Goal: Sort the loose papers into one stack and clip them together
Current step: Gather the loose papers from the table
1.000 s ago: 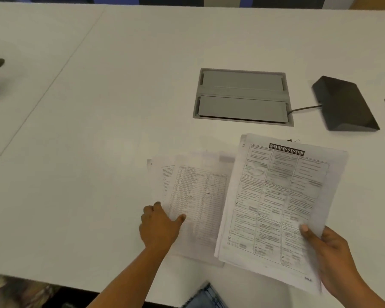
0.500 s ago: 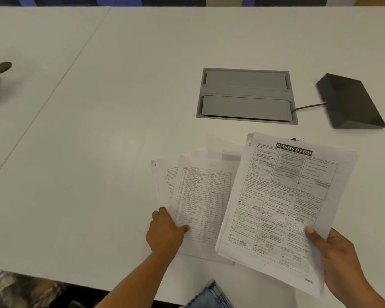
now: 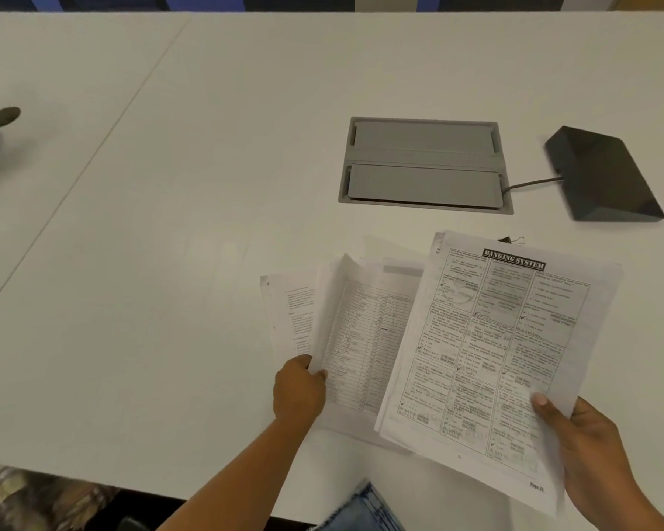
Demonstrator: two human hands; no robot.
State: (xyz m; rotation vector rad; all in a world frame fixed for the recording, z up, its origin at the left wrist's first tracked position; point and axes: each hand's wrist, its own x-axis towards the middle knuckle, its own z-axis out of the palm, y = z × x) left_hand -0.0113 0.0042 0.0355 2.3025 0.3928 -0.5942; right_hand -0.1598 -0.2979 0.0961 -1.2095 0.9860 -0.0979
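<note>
- Right hand (image 3: 587,450): grasping the "BANKING SYSTEM" sheets (image 3: 491,350) by the near right corner, thumb on top; long axis running near to far, tilted right, heading at the far end.
- Left hand (image 3: 299,392): pinching the near left edge of the table-printed sheet (image 3: 361,339), that edge curled upward.
- Further pages (image 3: 284,316) fanned out beneath on the white surface (image 3: 131,262), mostly covered; print blurred, unreadable.
- Binder clip (image 3: 510,239): just beyond the far edge of the held sheets, largely hidden.
- Grey cable hatch (image 3: 424,164) and dark wedge-shaped device (image 3: 602,174) farther off.
</note>
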